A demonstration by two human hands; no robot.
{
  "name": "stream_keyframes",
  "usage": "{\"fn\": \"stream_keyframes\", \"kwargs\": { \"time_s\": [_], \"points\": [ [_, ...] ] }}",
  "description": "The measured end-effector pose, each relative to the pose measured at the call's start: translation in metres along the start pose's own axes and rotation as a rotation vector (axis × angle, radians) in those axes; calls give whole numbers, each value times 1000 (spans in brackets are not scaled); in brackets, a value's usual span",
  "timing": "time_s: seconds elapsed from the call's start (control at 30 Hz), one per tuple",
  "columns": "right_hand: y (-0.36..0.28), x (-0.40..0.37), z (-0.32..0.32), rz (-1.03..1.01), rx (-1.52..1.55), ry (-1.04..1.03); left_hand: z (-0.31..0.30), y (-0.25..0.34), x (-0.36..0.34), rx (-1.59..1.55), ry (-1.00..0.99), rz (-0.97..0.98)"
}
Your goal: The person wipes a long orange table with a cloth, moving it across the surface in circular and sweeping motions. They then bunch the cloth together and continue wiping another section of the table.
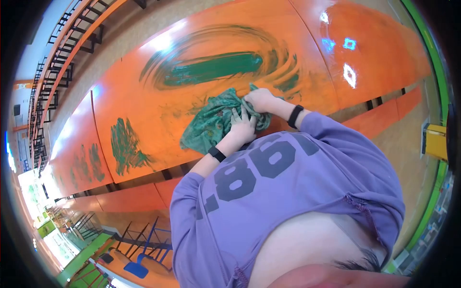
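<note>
A crumpled green cloth [211,122], with a darker spotted pattern, lies on the orange tabletop [192,103] near its front edge, close to my body. My left hand [242,127] rests on the cloth with its fingers spread. Beside it, my right hand [260,101] has its fingers curled around a bunched part of the same cloth. Just beyond the cloth, dark green paint [216,67] forms a long patch ringed by curved smears. Another streaky green patch [126,146] marks the tabletop to the left.
An orange bench [129,197] runs along the table's near side. Chairs, one with a blue seat [136,270], stand at the lower left. A black railing [53,81] lies beyond the far left. A yellow box-like object [436,142] is at the right edge.
</note>
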State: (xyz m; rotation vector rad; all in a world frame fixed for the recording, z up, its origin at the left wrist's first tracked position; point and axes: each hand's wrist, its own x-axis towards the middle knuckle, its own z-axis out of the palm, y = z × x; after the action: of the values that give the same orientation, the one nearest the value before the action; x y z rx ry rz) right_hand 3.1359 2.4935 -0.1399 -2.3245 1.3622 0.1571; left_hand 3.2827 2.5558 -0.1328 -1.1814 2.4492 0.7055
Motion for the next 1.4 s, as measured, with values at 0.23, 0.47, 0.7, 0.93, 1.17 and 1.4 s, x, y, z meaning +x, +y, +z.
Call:
{"fn": "stream_keyframes", "kwargs": {
  "time_s": [0.23,0.47,0.7,0.93,1.17,1.4],
  "points": [
    [34,-82,-11,338,-67,-169,-3,-2,-2,-29,-19,18],
    [57,-44,-10,386,-95,55,-19,10,-2,3,-100,-31],
    [37,-45,-4,257,-85,98,-2,-1,3,24,-43,11],
    [42,-88,-18,102,235,-102,-4,-2,0,3,-48,26],
    [54,-73,-55,277,318,-126,-13,0,0,-15,-124,19],
    [52,-50,4,286,200,-172,-57,-31,-6,-275,49,112]
  ]
}}
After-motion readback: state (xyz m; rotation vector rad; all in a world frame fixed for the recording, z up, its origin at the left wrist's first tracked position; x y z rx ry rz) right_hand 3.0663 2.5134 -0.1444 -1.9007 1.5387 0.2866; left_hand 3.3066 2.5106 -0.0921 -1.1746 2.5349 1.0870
